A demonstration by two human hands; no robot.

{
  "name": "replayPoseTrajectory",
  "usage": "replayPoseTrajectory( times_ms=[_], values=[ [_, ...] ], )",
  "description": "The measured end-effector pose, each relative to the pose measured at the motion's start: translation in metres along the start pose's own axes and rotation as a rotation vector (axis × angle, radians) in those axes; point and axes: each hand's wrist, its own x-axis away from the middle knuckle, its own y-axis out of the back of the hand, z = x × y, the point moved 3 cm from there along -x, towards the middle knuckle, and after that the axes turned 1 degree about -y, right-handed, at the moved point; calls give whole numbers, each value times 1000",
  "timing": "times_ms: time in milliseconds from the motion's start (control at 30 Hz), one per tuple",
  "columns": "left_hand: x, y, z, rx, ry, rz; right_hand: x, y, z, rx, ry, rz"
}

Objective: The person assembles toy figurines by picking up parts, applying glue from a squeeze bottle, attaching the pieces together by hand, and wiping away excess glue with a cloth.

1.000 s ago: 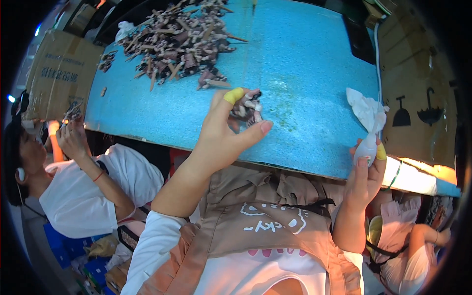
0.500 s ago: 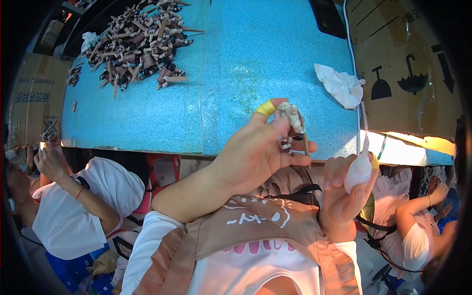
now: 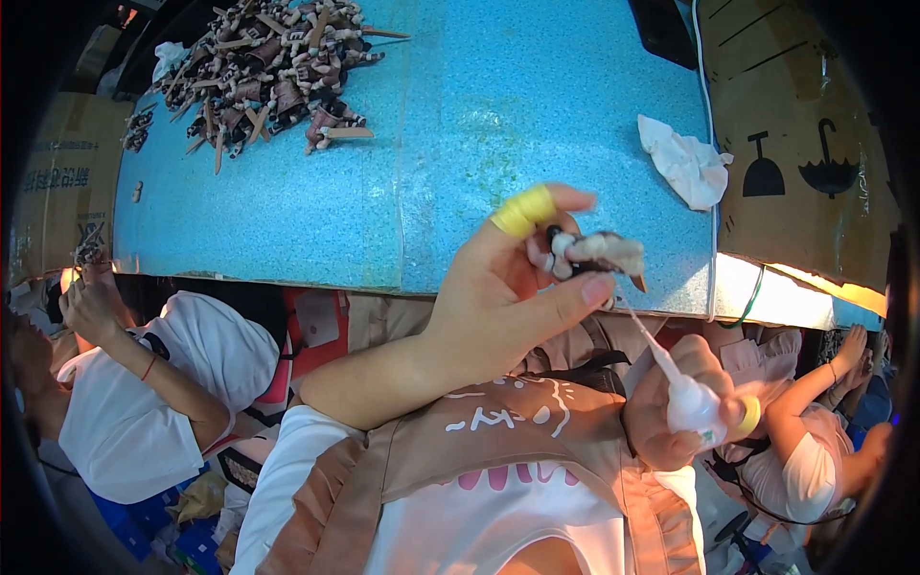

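Over the table's near edge, my left hand (image 3: 508, 287) pinches a small painted figurine (image 3: 606, 253) between thumb and fingers. It lies sideways, pale on one side and dark below, with a brown tip sticking out. Yellow tape wraps one finger of this hand. My right hand (image 3: 661, 393) closes round a white squeeze bottle (image 3: 692, 410), also with yellow tape on a finger. The bottle's long thin nozzle slants up to the left, its tip close to the figurine and my left thumb. Whether the tip touches the figurine I cannot tell.
A heap of similar figurines (image 3: 273, 81) covers the far left of the blue table (image 3: 422, 192). A crumpled white tissue (image 3: 685, 163) lies by a white cable and a cardboard box (image 3: 786, 105) on the right. Another box (image 3: 62, 182) stands left. People sit on both sides.
My left hand has turned the figurine from upright to sideways. My right hand has tilted the bottle, bringing its nozzle from pointing up to beside the figurine.
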Motion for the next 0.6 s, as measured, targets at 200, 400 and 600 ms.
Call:
replayPoseTrajectory(
  times_ms=[200, 400, 600],
  values=[
    [-5, -2, -1, 124, -157, 25, -3, -3, 5, 207, 79, 180],
    [-6, -1, -1, 58, -225, 45, 1, -2, 6, 278, 33, 227],
    [-6, 2, 0, -7, -236, 30, 4, -4, 5, 256, 32, 194]
  ],
)
